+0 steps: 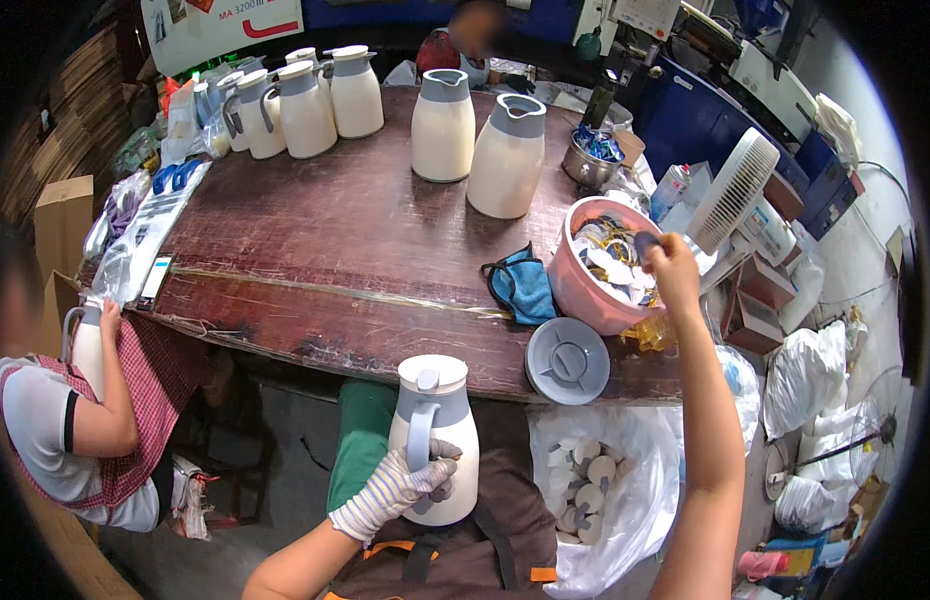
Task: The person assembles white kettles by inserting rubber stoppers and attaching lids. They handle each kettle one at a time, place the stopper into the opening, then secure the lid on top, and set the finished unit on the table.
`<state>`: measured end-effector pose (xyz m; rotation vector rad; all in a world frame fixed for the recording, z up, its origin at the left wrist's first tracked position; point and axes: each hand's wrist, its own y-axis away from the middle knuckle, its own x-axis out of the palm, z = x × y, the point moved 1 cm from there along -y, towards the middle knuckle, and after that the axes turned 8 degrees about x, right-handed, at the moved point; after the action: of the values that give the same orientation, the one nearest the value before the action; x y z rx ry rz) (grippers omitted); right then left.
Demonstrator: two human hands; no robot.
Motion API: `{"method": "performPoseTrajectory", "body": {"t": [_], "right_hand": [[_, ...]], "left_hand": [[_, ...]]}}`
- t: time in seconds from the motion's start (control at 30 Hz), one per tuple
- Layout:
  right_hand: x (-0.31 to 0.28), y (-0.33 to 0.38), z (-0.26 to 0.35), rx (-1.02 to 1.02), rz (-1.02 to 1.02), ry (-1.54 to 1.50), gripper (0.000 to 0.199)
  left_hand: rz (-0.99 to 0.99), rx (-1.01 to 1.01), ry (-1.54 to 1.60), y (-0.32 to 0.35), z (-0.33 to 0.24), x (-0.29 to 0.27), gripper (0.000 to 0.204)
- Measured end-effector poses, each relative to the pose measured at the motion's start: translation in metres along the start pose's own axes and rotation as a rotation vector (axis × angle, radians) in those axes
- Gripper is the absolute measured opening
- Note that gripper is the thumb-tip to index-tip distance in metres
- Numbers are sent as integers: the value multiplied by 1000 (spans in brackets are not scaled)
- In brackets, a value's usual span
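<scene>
I have my gloved left hand (390, 492) wrapped around a cream thermos jug (435, 440) with a grey lid, fingers closed at its handle, held on my lap below the counter (335, 240). My bare right hand (673, 268) hovers over the pink basin (585, 290), fingers pinching a small dark part (646, 241). I judge this the fetching step; next that part must come to the jug.

The single head-worn fisheye view is looking steeply down from above the person's lap, facing forward across the dark wooden bench (335, 240). The near lap area is lying close beneath it, the far bench edge is curving toward the rim.
</scene>
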<state>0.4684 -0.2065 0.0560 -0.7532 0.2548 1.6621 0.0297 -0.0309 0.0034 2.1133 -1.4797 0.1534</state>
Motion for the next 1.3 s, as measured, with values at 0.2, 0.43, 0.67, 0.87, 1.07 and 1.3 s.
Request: {"method": "performPoseTrajectory", "body": {"t": [0.2,0.43,0.67,0.87,1.07,1.3], "right_hand": [[2,24,62,-348,-317,-300,15],[-3,25,32,-178,-250,-290,16],[-11,30,22,-19,20,-18,22],[-13,22,5,-94,71,67,25],[-15,22,27,-314,-243,-48,21],[-15,5,22,6,-44,-364,25]], "left_hand": [[-23,14,0,4,-2,-5,24],[-4,8,-31,1,-1,-7,24],[-37,63,14,-1,14,-5,25],[-108,87,-28,-4,15,-2,27],[-105,67,-38,-5,11,-2,26],[-114,46,-7,-2,12,-1,22]]}}
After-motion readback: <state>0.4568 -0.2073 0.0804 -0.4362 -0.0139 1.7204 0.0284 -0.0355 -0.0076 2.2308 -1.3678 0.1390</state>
